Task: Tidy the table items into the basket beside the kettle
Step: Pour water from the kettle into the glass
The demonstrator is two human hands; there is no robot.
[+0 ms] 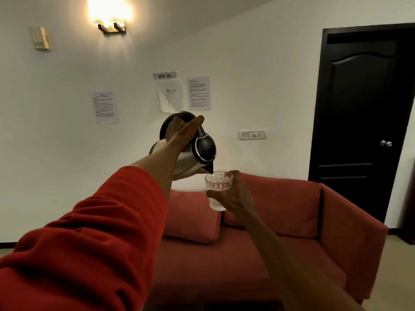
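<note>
Sleeve (89,239) at seven o'clock is leading up to the left hand (179,133), clamped on the kettle (190,151); its spout is tipping toward five o'clock, just over the glass (219,189) the right hand (235,196) is gripping. Basket and table are lying out of view.

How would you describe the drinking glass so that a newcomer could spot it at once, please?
Start at the red sofa under the white wall. Above its backrest, the right hand holds up a short clear glass beneath the spout of the tilted steel kettle. It is the only see-through object, with a cut pattern.
</note>
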